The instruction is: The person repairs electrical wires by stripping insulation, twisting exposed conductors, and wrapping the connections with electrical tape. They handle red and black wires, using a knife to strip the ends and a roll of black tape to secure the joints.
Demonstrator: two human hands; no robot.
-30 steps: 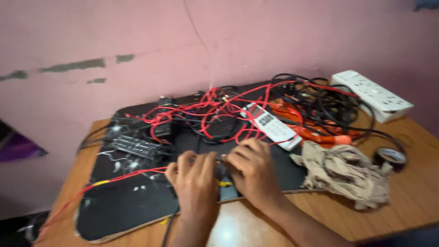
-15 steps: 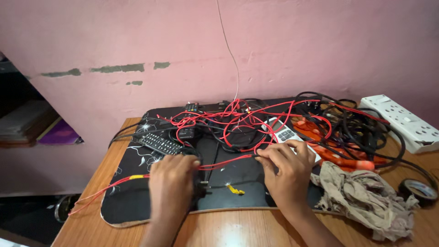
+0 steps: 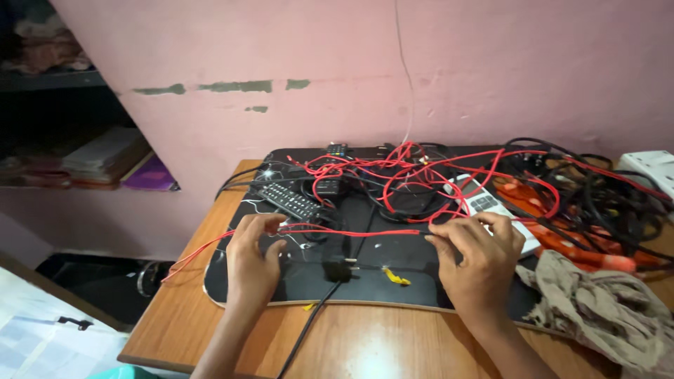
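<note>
My left hand (image 3: pixel 254 258) and my right hand (image 3: pixel 479 258) hold a thin red wire (image 3: pixel 351 232) stretched taut between them above a black mat (image 3: pixel 365 277). Each hand pinches the wire at one end of the straight stretch. The wire trails off past my left hand over the table's left edge and, on the right, runs into a tangle of red wires (image 3: pixel 414 172). Below the stretched wire lie a black plug (image 3: pixel 337 269) with its cable and a small yellow scrap (image 3: pixel 395 276).
Two black remotes (image 3: pixel 289 201) and a white remote (image 3: pixel 491 210) lie on the mat. Black cables (image 3: pixel 604 189), orange tools (image 3: pixel 583 245), a beige cloth (image 3: pixel 604 309) and a white power strip (image 3: pixel 649 167) crowd the right of the wooden table (image 3: pixel 393 344). A pink wall stands behind; shelves at left.
My hands have moved apart along the red wire, pulling a straight length taut between them. The view has shifted left and closer.
</note>
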